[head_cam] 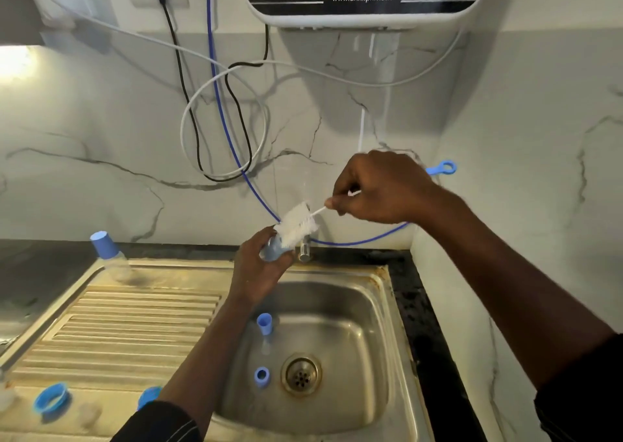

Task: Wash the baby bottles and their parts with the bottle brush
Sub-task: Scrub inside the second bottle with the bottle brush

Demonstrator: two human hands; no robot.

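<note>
My left hand (259, 269) grips a small blue bottle part (273, 249) above the sink's back edge. My right hand (381, 188) pinches the thin stem of the bottle brush; its white bristle head (298, 222) touches the top of the blue part, and the brush's blue ring end (445, 167) sticks out behind my hand. A capped clear bottle (109, 252) lies on the drainboard's far corner. Two small blue parts (264, 323) (261, 377) stand in the steel sink (354, 306). Two blue rings (51, 403) (148, 396) lie on the near drainboard.
A tap (304, 252) stands at the sink's back edge, just right of my left hand. A water purifier (364, 0) hangs on the marble wall, with blue, white and black tubes and cords (219, 121) looping below it. The drain (301, 376) sits in the sink's floor.
</note>
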